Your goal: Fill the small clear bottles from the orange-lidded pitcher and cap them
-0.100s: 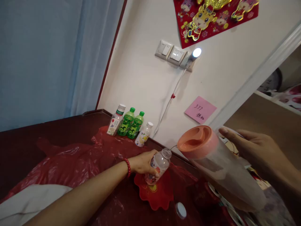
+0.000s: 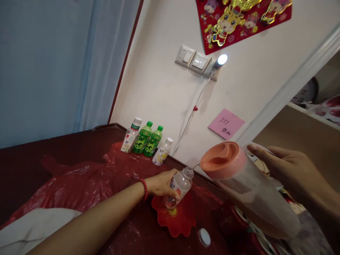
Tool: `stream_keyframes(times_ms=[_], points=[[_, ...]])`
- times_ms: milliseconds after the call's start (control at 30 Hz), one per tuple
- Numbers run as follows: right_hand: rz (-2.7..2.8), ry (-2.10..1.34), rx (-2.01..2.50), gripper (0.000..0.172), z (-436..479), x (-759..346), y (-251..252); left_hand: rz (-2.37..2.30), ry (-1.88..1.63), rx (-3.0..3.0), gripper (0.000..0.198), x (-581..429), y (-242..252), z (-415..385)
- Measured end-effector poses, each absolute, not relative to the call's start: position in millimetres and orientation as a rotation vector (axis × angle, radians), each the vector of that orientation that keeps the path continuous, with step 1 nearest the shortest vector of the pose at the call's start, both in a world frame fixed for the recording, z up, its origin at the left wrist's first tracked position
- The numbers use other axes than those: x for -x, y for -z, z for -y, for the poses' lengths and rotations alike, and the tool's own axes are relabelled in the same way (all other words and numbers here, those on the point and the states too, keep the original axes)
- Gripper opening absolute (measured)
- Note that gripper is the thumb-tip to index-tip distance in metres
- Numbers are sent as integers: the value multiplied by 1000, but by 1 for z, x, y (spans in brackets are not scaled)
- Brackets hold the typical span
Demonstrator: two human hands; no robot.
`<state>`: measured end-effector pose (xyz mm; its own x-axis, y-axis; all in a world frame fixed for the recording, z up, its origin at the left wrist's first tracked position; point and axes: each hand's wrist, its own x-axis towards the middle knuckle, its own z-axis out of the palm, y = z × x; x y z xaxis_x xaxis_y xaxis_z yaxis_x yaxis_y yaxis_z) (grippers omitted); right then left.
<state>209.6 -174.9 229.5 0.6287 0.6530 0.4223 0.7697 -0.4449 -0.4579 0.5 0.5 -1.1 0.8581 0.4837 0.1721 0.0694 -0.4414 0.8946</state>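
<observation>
My left hand [image 2: 164,184] is wrapped round a clear bottle [image 2: 183,182] with a flowered label and an open mouth. The bottle stands over a red flower-shaped tray [image 2: 176,223]. My right hand [image 2: 287,166] grips the handle of a translucent pitcher [image 2: 255,191] with an orange lid, and the pitcher is tilted to the left. A thin stream of liquid runs from its spout to the bottle's mouth. A white cap [image 2: 204,237] lies on the dark table, right of the tray.
Along the wall stand two green bottles [image 2: 143,138], a bottle with a green neck band [image 2: 131,138] and a white-capped bottle [image 2: 162,153]. A red plastic bag [image 2: 85,180] spreads over the table. Red cans [image 2: 236,219] sit below the pitcher. A white cable [image 2: 190,120] hangs down the wall.
</observation>
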Motion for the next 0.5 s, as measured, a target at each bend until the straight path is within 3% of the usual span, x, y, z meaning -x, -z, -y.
stream_keyframes(times_ms=[500], points=[[1109, 226, 2191, 81, 173, -212, -228, -423, -495, -2016, 73, 0, -1, 0]])
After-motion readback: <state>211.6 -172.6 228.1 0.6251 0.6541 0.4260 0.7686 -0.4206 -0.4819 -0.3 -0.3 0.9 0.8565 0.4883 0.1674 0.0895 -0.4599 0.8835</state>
